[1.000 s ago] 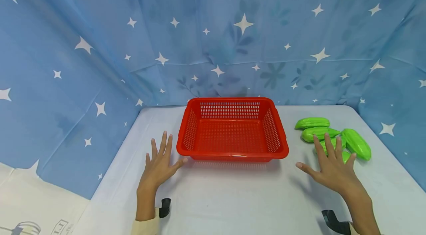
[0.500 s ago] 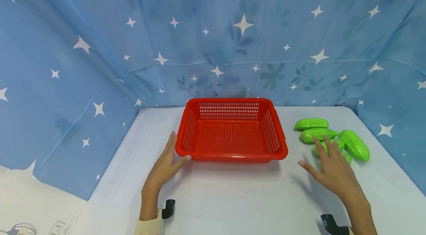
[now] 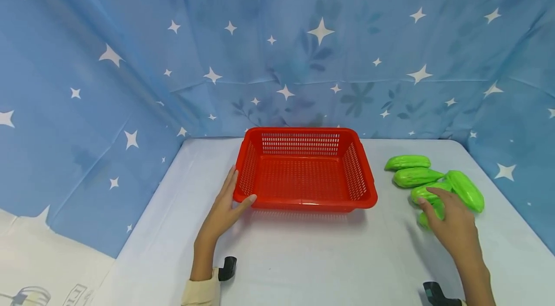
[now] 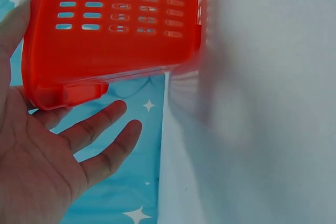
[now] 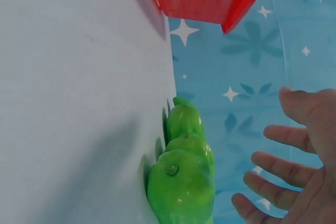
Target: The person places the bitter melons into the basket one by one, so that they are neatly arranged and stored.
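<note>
From my seat far away, I saw the right hand (image 3: 453, 221) hang above the green vegetables (image 3: 414, 177) (shiny ones, maybe toys). Its fingers were apart and had nothing in them. I could count five, close together on the white table (image 3: 303, 258), to the right of the red basket (image 3: 303, 204). The left hand (image 3: 222, 214) was at the basket's near left corner, thumb and fingers spread, not clamped. I could not tell if it touched the rim.

To me this looked like the reaching step. The next move, I thought, called for going down a little and closing on one vegetable, gently, so the others would not roll.

The right hand hid bits of the nearest ones in the head view. In the right wrist view, the bottom edge cut one off. In the left wrist view, the basket hid part of a finger.
</note>
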Tool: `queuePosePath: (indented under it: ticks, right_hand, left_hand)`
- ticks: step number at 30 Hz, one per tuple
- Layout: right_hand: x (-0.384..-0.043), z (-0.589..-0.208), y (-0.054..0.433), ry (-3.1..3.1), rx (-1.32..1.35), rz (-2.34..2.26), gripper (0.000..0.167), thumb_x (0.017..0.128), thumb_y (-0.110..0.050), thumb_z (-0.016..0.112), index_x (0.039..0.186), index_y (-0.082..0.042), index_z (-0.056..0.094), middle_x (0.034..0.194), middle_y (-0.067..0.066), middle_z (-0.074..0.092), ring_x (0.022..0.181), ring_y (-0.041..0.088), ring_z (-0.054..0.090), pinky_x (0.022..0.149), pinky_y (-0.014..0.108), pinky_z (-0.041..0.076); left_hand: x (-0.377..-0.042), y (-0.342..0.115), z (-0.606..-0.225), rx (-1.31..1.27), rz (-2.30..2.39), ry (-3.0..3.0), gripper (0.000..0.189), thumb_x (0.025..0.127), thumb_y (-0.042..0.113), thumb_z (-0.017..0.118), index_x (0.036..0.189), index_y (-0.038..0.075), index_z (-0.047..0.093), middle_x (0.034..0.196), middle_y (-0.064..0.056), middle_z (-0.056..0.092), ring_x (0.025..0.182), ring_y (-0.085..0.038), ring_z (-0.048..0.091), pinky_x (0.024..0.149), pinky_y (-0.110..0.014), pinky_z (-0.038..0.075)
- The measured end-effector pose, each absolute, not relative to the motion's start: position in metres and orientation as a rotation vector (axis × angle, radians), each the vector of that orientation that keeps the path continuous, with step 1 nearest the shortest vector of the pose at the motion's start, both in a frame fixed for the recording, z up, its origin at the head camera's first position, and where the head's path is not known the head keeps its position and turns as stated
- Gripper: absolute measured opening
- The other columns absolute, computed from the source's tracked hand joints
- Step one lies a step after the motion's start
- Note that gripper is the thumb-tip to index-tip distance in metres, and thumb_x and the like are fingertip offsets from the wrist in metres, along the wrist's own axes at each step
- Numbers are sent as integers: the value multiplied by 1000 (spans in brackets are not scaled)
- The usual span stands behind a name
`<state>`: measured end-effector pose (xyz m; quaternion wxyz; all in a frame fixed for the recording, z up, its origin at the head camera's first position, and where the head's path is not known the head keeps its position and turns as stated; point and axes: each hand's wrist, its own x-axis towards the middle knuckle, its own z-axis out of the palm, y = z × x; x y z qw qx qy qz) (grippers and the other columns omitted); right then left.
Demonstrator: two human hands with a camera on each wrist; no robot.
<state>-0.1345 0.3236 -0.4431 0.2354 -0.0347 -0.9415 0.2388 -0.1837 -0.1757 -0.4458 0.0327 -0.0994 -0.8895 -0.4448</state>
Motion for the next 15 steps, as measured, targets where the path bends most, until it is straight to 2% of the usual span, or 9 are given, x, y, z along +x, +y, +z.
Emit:
queuePosePath:
  ticks: [2, 3, 5, 7, 9, 11, 12, 13, 15]
  right_hand:
    - [-134, -443, 328, -2542, -169, 713, 40, 97, -24, 61, 122, 6, 60, 123, 36, 55, 115, 55, 50, 83, 46, 53]
    - [-134, -444, 331, -2529, -219, 751, 40, 97, -25, 59, 123, 6, 60, 124, 36, 55, 114, 56, 52, 77, 33, 55]
    - [-135, -444, 337, -2502, -363, 841, 43, 99, -28, 56, 125, 5, 60, 129, 35, 54, 113, 55, 53, 68, 16, 45]
    - [-137, -443, 344, -2451, -537, 946, 46, 99, -33, 54, 128, 2, 60, 134, 30, 54, 120, 50, 52, 73, 12, 41]
    - [-138, -444, 352, -2378, -711, 1059, 49, 100, -38, 52, 133, -1, 58, 139, 20, 55, 129, 40, 51, 92, 26, 46]
    - [-140, -447, 363, -2263, -852, 1179, 42, 100, -40, 51, 130, -14, 61, 127, 2, 65, 127, 19, 54, 99, 28, 44]
    - [-141, -448, 369, -2194, -895, 1246, 35, 99, -39, 51, 126, -20, 62, 118, -6, 66, 120, 11, 56, 98, 23, 46]
    - [-141, -450, 375, -2124, -936, 1317, 27, 99, -38, 51, 121, -26, 63, 110, -14, 64, 111, 3, 57, 90, 14, 48]
    - [-144, -455, 386, -1981, -994, 1429, 11, 99, -33, 52, 106, -36, 60, 95, -27, 51, 91, -9, 50, 68, 0, 42]
  left_hand:
    - [-184, -175, -446, -304, -1378, -2729, 96, 87, 59, 62, 158, 21, 10, 166, 7, 4, 152, -23, 14, 109, -56, 38]
    - [-185, -174, -446, -303, -1377, -2726, 96, 87, 59, 62, 158, 20, 10, 165, 8, 5, 152, -23, 14, 109, -56, 38]
    - [-186, -174, -446, -300, -1370, -2721, 96, 87, 60, 61, 158, 20, 11, 165, 10, 4, 152, -22, 14, 110, -56, 37]
    - [-186, -173, -447, -294, -1359, -2716, 96, 87, 61, 61, 158, 20, 12, 164, 14, 4, 152, -21, 14, 111, -56, 36]
    - [-187, -171, -447, -286, -1343, -2714, 96, 87, 61, 61, 158, 19, 13, 164, 15, 4, 152, -20, 14, 111, -56, 36]
    - [-189, -170, -447, -271, -1335, -2712, 96, 86, 62, 62, 158, 20, 14, 164, 15, 5, 152, -20, 15, 110, -55, 37]
    - [-189, -169, -447, -267, -1328, -2713, 97, 86, 62, 62, 158, 19, 14, 164, 14, 5, 152, -20, 15, 110, -55, 38]
    - [-190, -169, -447, -264, -1326, -2714, 97, 86, 62, 62, 158, 18, 14, 164, 12, 6, 152, -22, 16, 109, -55, 39]
    - [-191, -168, -447, -239, -1331, -2717, 98, 85, 62, 63, 158, 19, 14, 165, 9, 7, 151, -25, 19, 106, -55, 42]
